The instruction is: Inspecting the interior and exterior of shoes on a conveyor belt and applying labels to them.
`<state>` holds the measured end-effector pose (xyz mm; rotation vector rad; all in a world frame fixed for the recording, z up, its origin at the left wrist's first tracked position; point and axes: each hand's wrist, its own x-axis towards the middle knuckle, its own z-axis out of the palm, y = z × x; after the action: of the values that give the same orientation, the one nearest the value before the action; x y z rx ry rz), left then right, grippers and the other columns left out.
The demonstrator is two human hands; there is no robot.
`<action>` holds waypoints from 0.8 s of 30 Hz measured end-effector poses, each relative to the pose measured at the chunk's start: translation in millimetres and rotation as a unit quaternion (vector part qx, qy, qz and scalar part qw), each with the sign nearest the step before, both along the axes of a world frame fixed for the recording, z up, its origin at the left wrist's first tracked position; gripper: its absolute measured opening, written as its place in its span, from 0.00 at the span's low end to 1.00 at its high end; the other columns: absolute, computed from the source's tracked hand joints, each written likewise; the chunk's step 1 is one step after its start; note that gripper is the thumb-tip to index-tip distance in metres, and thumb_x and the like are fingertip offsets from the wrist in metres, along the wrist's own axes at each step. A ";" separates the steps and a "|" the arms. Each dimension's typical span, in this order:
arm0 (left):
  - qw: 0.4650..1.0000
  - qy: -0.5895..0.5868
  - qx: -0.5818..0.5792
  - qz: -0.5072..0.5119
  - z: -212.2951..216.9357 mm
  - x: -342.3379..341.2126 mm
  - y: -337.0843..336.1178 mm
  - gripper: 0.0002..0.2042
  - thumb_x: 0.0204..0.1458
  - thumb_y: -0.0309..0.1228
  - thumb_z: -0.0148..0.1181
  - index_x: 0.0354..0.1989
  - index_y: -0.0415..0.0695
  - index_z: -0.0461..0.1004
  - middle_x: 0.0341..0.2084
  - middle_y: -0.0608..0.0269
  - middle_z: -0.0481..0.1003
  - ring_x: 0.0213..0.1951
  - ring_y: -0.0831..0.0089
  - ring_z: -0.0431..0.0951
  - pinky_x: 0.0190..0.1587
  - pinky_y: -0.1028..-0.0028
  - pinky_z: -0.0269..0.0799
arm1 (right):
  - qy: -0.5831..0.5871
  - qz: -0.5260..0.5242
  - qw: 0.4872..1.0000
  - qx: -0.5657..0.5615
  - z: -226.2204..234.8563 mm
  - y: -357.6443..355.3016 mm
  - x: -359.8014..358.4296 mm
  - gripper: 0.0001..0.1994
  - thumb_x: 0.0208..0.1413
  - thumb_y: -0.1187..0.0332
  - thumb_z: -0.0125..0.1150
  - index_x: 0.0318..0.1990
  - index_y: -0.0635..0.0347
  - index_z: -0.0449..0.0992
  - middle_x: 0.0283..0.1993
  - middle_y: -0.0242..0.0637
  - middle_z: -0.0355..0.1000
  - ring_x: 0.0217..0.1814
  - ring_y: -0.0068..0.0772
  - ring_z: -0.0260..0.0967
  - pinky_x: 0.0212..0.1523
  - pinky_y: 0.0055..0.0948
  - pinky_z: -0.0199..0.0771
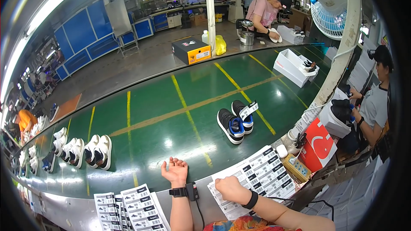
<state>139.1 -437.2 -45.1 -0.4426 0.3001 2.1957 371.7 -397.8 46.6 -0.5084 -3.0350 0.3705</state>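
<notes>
While your left hand point(174, 171) rests palm up and open on the near edge of the green conveyor belt point(171, 102), holding nothing, your right hand point(230, 188) is curled down onto the sheet of barcode stickers point(261, 173) just to its right; whether its fingers pinch a sticker I cannot tell.

Judging by how things lie, the work is partway along. Beyond your right hand, out on the belt, the pair of black sneakers with blue linings point(235, 122) already carries a white tag point(248, 110) propped on the farther shoe. Far to the left of your left hand, about 4 pairs of white sneakers point(87, 149) sit in a row on the belt, and no tags show on them from here, so they look yet to be done.

Below and left of your left hand lie 2 more sticker sheets point(128, 209), white with black printed blocks. To the right of your right hand, past the stickers, sits a small yellow box point(296, 167), then a red carton with a white mark point(319, 143). Far across the belt from both hands stands a black and orange shoebox point(192, 51) with a yellow bag point(220, 45) beside it, and off to the far right an open white shoebox point(293, 66) holds dark shoes. A person point(376, 102) at your right handles black shoes over another white box.
</notes>
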 end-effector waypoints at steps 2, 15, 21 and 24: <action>1.000 0.002 -0.001 -0.001 -0.8 -0.3 0.1 0.14 0.47 0.45 0.56 0.34 0.47 0.69 0.26 0.67 0.67 0.29 0.72 0.64 0.34 0.70 0.59 | -0.002 -0.004 1.000 -0.008 -1.0 0.1 0.1 0.12 0.30 0.77 0.61 0.28 0.67 0.70 0.22 0.45 0.73 0.25 0.46 0.76 0.24 0.37 0.73; 1.000 0.003 -0.012 0.004 0.5 1.4 0.7 0.14 0.47 0.45 0.56 0.33 0.47 0.70 0.26 0.68 0.68 0.27 0.74 0.64 0.34 0.70 0.59 | 0.012 -0.002 1.000 0.001 1.1 -0.8 0.5 0.12 0.29 0.77 0.61 0.28 0.67 0.69 0.20 0.46 0.72 0.24 0.46 0.75 0.23 0.38 0.73; 1.000 -0.008 -0.012 0.004 -1.2 0.5 1.2 0.14 0.48 0.44 0.55 0.34 0.47 0.70 0.25 0.67 0.67 0.27 0.73 0.65 0.33 0.70 0.60 | -0.029 0.004 0.999 -0.019 4.1 -2.3 -1.1 0.09 0.32 0.78 0.61 0.27 0.64 0.73 0.25 0.44 0.73 0.29 0.45 0.76 0.27 0.37 0.74; 1.000 -0.012 -0.014 0.009 -1.6 -0.7 0.8 0.14 0.48 0.43 0.55 0.34 0.46 0.70 0.25 0.66 0.67 0.27 0.72 0.64 0.33 0.70 0.60 | -0.041 -0.007 0.999 -0.013 5.0 -3.6 -3.0 0.09 0.32 0.77 0.61 0.27 0.64 0.72 0.23 0.45 0.73 0.28 0.46 0.76 0.26 0.38 0.74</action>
<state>138.5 -436.4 -46.7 -0.4877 0.3145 2.2040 368.7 -401.4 51.6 -0.5586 -3.1079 0.3991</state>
